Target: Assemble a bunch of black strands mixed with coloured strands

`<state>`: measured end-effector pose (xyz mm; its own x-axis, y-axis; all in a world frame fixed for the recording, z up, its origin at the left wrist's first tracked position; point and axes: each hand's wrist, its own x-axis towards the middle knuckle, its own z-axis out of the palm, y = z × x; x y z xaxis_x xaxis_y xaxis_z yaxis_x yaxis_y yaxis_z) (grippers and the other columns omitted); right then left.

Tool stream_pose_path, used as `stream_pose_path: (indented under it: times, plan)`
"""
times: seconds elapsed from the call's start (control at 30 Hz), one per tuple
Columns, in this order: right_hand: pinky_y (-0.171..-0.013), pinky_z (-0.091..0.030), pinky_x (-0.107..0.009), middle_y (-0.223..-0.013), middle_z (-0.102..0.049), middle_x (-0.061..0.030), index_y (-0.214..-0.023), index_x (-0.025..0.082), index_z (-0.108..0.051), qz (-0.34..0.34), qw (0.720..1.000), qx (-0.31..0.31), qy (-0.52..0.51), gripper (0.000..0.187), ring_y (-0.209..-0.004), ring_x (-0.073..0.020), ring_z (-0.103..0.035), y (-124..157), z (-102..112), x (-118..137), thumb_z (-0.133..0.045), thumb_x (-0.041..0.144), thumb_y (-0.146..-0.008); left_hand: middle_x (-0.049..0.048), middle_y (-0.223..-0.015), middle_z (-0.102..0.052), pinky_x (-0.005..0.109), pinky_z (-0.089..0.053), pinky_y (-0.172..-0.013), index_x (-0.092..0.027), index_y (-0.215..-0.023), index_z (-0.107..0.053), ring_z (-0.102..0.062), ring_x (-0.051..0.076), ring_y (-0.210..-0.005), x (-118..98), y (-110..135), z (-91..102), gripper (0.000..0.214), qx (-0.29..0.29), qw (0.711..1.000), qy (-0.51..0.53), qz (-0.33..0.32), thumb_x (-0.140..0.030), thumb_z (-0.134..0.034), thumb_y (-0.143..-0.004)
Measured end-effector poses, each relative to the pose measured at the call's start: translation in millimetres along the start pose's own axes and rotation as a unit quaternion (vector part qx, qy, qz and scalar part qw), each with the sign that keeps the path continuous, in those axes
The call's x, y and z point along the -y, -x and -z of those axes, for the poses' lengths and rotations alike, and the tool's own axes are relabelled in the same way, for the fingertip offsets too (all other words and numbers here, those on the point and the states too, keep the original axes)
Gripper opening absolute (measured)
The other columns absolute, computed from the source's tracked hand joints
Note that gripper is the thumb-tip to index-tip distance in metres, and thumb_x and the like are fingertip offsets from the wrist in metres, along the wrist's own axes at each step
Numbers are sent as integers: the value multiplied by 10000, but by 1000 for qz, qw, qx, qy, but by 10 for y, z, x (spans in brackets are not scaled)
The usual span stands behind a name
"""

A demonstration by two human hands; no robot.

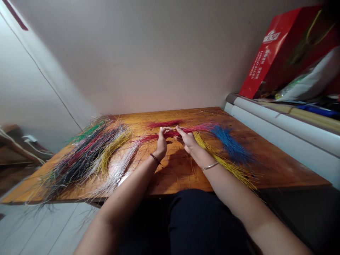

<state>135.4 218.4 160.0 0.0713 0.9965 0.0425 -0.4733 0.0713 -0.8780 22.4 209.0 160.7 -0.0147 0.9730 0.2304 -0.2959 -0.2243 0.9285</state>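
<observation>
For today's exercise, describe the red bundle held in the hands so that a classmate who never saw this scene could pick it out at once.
On the wooden table, coloured fibre strands lie in heaps. At the middle, the left hand and right hand grip a thin bundle of red strands, the only bundle held; a shorter red bunch lies untouched just beyond it.

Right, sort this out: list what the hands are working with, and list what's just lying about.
In use: left hand, right hand, red strands held between them, blue strands, yellow strands, wooden tabletop.

Lying about: red paper bag, white plastic bag.
</observation>
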Motion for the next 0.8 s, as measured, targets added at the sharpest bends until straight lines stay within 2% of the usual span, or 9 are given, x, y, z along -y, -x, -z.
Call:
stream_pose_path:
  times: [0.13,0.27,0.4,0.47,0.57,0.63,0.73,0.8]
  plan:
    - [-486,-441,-182,-769,-662,5,-737,181,-686,-7,1000,-3,-1,301,-514,-50,-515,14,-7,22,-777,411,-565,25,-938,-627,232,-403,-542,-236,-810,-589,-547,154,-737,12,-2,3,307,-7,1000,-24,-14,-452,-372,-837]
    - [-457,-416,-187,-733,-648,13,-756,191,-678,3,1000,12,-8,315,-494,-55,-508,32,-6,41,-757,439,-578,35,-1000,-634,220,-414,-546,-225,-898,-584,-561,156,-791,-23,15,0,311,6,997,-73,-33,-383,-319,-861]
    - [-430,-357,-199,-530,-537,33,-673,179,-649,55,996,46,54,287,-452,-64,-441,50,2,39,-728,448,-611,50,-1030,-638,221,-432,-561,-213,-977,-574,-572,161,-837,-49,35,2,373,25,991,-114,-58,-371,-247,-891]
    - [-445,-357,-211,-532,-533,28,-655,176,-642,94,989,64,95,266,-465,-71,-438,59,-2,38,-717,429,-627,56,-1027,-639,224,-442,-570,-211,-992,-571,-575,171,-882,-41,36,7,381,31,989,-124,-74,-379,-243,-897]
    - [-546,-426,-243,-732,-643,-7,-753,191,-668,151,976,106,116,222,-593,-106,-540,74,-22,45,-706,380,-643,56,-1063,-626,225,-457,-585,-215,-1016,-578,-569,180,-942,-5,21,20,393,36,986,-136,-90,-389,-245,-902]
    - [-668,-468,-288,-870,-667,-25,-830,212,-676,189,966,134,119,227,-743,-148,-595,78,-34,49,-700,355,-655,54,-1097,-613,226,-464,-589,-221,-1042,-579,-566,181,-952,19,8,25,411,32,986,-143,-85,-403,-237,-904]
    - [-855,-444,-367,-935,-658,-39,-836,227,-684,251,943,147,162,208,-932,-199,-583,62,-29,41,-706,343,-665,56,-1109,-610,227,-467,-588,-224,-1069,-579,-568,178,-933,29,5,24,439,42,984,-152,-87,-419,-219,-909]
    - [-921,-408,-388,-939,-647,-44,-798,231,-687,282,927,148,198,165,-980,-207,-562,40,-8,24,-699,348,-683,58,-1095,-619,229,-466,-596,-222,-1071,-583,-568,175,-922,16,15,18,446,63,980,-158,-102,-407,-209,-914]
